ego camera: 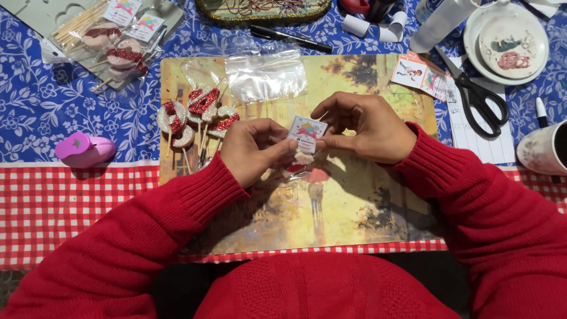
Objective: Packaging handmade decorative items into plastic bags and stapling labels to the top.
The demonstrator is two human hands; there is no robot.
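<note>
Red sleeves frame both hands over the mat (pixel 354 218) on the counter, where a small card (pixel 306 134) is pinched between them. Left hand (pixel 254 150) fingers grasp its 8 o'clock corner; right hand (pixel 369 129) fingers grip its 3 o'clock edge, equally near. Glitter picks (pixel 198 118) lie at 9 o'clock.

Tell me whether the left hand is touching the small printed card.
Touching. The head view shows the left hand with its thumb tip pressed on the small printed card's left edge, while the right hand pinches its right side.
</note>
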